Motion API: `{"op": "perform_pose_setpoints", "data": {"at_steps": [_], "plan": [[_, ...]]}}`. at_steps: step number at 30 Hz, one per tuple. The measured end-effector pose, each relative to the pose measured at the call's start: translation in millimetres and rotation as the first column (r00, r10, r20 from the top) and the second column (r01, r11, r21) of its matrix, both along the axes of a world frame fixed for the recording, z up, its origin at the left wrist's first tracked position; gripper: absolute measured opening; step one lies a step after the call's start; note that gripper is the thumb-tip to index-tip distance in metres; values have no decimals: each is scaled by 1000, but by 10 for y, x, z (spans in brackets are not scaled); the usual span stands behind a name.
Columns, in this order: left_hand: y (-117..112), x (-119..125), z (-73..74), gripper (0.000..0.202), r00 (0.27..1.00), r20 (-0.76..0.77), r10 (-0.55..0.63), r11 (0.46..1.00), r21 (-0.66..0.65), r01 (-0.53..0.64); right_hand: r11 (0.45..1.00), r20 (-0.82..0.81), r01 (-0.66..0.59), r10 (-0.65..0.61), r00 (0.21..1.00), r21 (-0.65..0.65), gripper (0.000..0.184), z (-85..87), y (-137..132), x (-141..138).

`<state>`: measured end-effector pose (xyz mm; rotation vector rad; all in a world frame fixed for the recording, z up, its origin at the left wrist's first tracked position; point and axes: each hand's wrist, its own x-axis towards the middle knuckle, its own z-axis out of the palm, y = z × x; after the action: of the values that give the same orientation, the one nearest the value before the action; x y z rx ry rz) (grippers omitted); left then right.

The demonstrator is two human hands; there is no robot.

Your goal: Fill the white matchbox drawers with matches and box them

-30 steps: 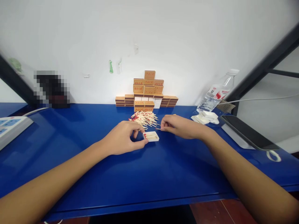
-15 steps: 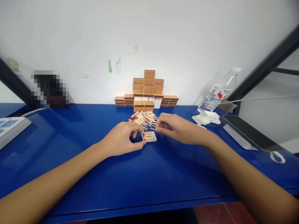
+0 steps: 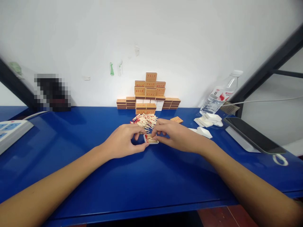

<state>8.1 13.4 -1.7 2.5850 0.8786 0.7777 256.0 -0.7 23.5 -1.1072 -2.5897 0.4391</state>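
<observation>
A small white matchbox tray lies on the blue table, partly filled with red-tipped matches. Around its left end are the thumb and fingers of my left hand, steadying it. My right hand is over the tray's right end, its thumb and fingertips drawn together at a match; the fingers hide part of the tray. Just behind both hands spreads a loose pile of matches. A closed matchbox lies flat beyond my right hand.
Stacked matchboxes stand against the wall behind the pile. On the right are white trays, more white pieces, a tilted water bottle and a phone. A white power strip sits at left.
My right hand has moved left and slightly down, bringing its match to the tray. The flat matchbox and white trays behind that hand are now uncovered. My left hand stays put.
</observation>
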Motion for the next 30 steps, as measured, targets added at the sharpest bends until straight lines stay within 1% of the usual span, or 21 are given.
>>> {"op": "perform_pose_setpoints", "data": {"at_steps": [3, 6, 11, 15, 20, 24, 30], "plan": [[-6, -6, -5, 22, 999, -31, 7, 1000, -13, -8, 1000, 14, 21, -21, 1000, -9, 8, -39, 13, -14], [-9, -12, -9, 20, 997, -78, 15, 1000, -23, -17, 1000, -9, 12, -12, 1000, -27, 10, -70, 15, -38], [8, -17, -11, 21, 991, -133, 19, 1000, -15, -21, 999, -26, 8, -9, 1000, -42, 7, -68, 16, -42], [16, -28, -18, 23, 990, -135, 29, 1000, -5, -30, 1000, -14, 22, -22, 1000, -22, 7, -49, 24, -13], [11, -31, -16, 23, 988, -152, 22, 1000, 1, -22, 999, 3, -15, 15, 1000, -39, 9, -64, 35, -2], [2, -29, -3, 23, 984, -175, 18, 1000, -3, -19, 1000, -2, 7, -7, 1000, -12, 9, -82, 42, -11], [0, -38, -16, 24, 985, -174, 11, 1000, 19, -8, 1000, -18, 11, -11, 1000, -14, 13, -109, 9, -65]]}}
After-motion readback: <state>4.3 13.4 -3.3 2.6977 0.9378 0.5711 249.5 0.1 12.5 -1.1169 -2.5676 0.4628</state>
